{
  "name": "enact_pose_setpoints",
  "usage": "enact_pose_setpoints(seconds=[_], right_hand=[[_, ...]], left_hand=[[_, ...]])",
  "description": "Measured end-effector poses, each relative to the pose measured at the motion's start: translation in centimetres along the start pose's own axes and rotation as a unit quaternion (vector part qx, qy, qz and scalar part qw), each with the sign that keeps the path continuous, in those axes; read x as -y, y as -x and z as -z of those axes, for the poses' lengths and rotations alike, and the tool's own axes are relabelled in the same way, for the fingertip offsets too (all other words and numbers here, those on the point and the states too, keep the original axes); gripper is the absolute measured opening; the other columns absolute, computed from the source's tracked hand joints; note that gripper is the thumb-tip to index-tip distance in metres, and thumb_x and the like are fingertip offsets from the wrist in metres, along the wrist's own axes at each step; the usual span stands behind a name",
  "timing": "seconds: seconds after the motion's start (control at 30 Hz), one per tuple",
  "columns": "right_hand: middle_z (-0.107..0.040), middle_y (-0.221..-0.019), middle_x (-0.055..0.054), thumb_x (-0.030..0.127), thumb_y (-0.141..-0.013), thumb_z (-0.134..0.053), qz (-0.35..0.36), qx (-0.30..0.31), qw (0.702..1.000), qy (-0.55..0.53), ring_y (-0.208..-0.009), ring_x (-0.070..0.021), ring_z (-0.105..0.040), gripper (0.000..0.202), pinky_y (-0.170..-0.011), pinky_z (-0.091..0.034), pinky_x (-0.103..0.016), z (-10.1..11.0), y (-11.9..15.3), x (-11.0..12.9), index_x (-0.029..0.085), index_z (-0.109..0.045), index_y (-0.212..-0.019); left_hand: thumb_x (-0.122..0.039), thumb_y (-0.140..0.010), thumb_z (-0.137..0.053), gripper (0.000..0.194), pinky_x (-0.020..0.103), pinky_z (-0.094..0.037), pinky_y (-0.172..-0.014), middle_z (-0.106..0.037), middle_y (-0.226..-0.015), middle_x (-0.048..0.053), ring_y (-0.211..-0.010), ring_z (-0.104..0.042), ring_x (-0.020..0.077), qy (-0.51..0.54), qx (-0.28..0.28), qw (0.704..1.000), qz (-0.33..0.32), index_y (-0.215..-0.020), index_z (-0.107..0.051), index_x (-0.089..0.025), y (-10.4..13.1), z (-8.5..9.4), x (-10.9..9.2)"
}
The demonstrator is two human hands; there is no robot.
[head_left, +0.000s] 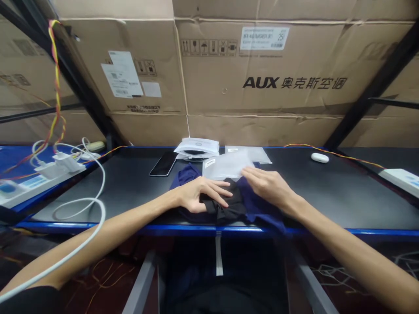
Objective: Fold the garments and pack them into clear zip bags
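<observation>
Black cloth (231, 208) lies bunched near the table's front edge, on top of dark blue cloth (258, 205). My left hand (209, 192) rests on the black cloth with its fingers spread. Just behind the cloth is a translucent white bag (225, 165) with a small label. My right hand (266, 185) has its fingers closed at the right corner of this bag, pinching it. Another translucent bag (262, 154) lies partly under it. A stack of white pouches (198, 147) sits at the back, left of the bags.
On the dark table (131, 192) are a phone (163, 164) left of the pouches and a white oval case (320, 158) at the right. Power strips (42, 179) with a looping white cable stand left. Large cardboard (212, 87) and black shelf posts rise behind.
</observation>
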State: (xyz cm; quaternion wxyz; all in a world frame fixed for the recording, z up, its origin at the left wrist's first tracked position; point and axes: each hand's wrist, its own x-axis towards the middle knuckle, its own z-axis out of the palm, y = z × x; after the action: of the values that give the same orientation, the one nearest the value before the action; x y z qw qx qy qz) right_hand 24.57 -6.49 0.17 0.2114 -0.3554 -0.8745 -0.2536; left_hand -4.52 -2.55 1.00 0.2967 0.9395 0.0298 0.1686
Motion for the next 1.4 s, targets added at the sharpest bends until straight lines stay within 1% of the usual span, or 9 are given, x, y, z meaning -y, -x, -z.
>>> enact_pose_setpoints(seconds=[0.23,0.43,0.6,0.77,0.93,1.0,1.1,1.23,1.4], right_hand=[[-0.078,-0.110,-0.011,0.013,-0.092,-0.049,-0.156,0.050,0.986,0.005,-0.096,-0.0270,-0.076,0.027,-0.077,-0.059,-0.034,0.1,1.0,-4.6,0.020,-0.074,-0.097],[-0.080,-0.103,-0.010,0.020,-0.090,-0.050,-0.251,0.111,0.961,0.003,-0.093,-0.0291,-0.076,0.031,-0.083,-0.057,-0.037,-0.9,1.4,-7.3,0.020,-0.076,-0.106],[-0.077,-0.117,-0.010,0.024,-0.093,-0.048,-0.255,0.155,0.954,-0.016,-0.105,-0.0272,-0.073,0.032,-0.089,-0.054,-0.035,-2.3,0.0,-8.6,0.020,-0.074,-0.112],[-0.080,-0.096,-0.013,0.028,-0.099,-0.042,-0.259,0.214,0.941,-0.041,-0.090,-0.0283,-0.075,0.036,-0.084,-0.055,-0.036,-3.8,-0.6,-9.2,0.019,-0.076,-0.093],[-0.067,-0.135,-0.015,0.035,-0.102,-0.038,-0.244,0.168,0.953,-0.063,-0.130,-0.0297,-0.059,0.043,-0.109,-0.046,-0.042,-3.3,0.3,-9.2,0.015,-0.068,-0.126],[-0.065,-0.138,-0.015,0.040,-0.101,-0.041,-0.204,0.135,0.964,-0.103,-0.134,-0.0298,-0.056,0.047,-0.114,-0.043,-0.044,-2.6,0.8,-8.6,0.014,-0.066,-0.131],[-0.064,-0.140,-0.012,0.047,-0.099,-0.047,-0.118,0.137,0.966,-0.183,-0.135,-0.0294,-0.055,0.050,-0.116,-0.042,-0.044,-1.6,1.6,-7.2,0.017,-0.065,-0.135],[-0.058,-0.147,-0.010,0.050,-0.097,-0.051,-0.106,0.188,0.949,-0.228,-0.141,-0.0306,-0.049,0.052,-0.119,-0.038,-0.048,-1.4,2.5,-5.3,0.021,-0.064,-0.139],[-0.057,-0.149,-0.011,0.047,-0.099,-0.049,-0.104,0.200,0.944,-0.243,-0.142,-0.0295,-0.047,0.050,-0.120,-0.037,-0.046,-1.4,2.7,-4.8,0.020,-0.063,-0.139]], left_hand=[[-0.011,-0.062,-0.049,0.063,0.046,-0.044,-0.115,-0.066,-0.136,0.004,-0.139,-0.051,0.0295,0.000,-0.011,1.000,0.003,-0.117,-0.078,-0.022,-0.2,0.4,-0.5],[-0.009,-0.060,-0.048,0.064,0.048,-0.043,-0.116,-0.067,-0.134,0.004,-0.138,-0.053,0.0290,-0.015,-0.027,0.999,0.022,-0.117,-0.077,-0.023,-0.1,0.9,-0.5],[-0.007,-0.071,-0.051,0.057,0.048,-0.044,-0.115,-0.068,-0.134,0.005,-0.139,-0.051,0.0269,-0.072,-0.062,0.995,0.038,-0.121,-0.074,-0.024,-0.1,0.9,-0.2],[-0.015,-0.072,-0.054,0.062,0.049,-0.038,-0.119,-0.058,-0.147,0.008,-0.145,-0.043,0.0298,-0.100,-0.019,0.994,0.049,-0.133,-0.066,-0.022,0.0,1.5,-0.3],[-0.013,-0.057,-0.051,0.090,0.050,-0.027,-0.125,-0.040,-0.161,0.007,-0.150,-0.034,0.0324,-0.109,0.038,0.991,0.069,-0.147,-0.051,-0.021,0.0,2.0,-0.8],[-0.009,-0.052,-0.049,0.096,0.049,-0.027,-0.125,-0.038,-0.162,0.006,-0.150,-0.034,0.0313,-0.133,0.047,0.987,0.079,-0.147,-0.051,-0.022,-0.1,1.9,-0.8],[-0.002,-0.052,-0.048,0.094,0.043,-0.034,-0.122,-0.046,-0.156,0.006,-0.147,-0.040,0.0276,-0.181,0.048,0.979,0.082,-0.144,-0.054,-0.022,-0.3,1.8,-0.6],[0.000,-0.061,-0.052,0.082,0.033,-0.051,-0.104,-0.065,-0.137,0.007,-0.125,-0.062,0.0235,-0.268,0.018,0.956,0.118,-0.140,-0.056,-0.021,-1.3,1.7,-0.8],[-0.016,-0.079,-0.059,0.063,0.035,-0.056,-0.078,-0.075,-0.111,0.009,-0.097,-0.072,0.0280,-0.417,-0.078,0.871,0.247,-0.142,-0.053,-0.023,-4.5,0.2,-1.8]])
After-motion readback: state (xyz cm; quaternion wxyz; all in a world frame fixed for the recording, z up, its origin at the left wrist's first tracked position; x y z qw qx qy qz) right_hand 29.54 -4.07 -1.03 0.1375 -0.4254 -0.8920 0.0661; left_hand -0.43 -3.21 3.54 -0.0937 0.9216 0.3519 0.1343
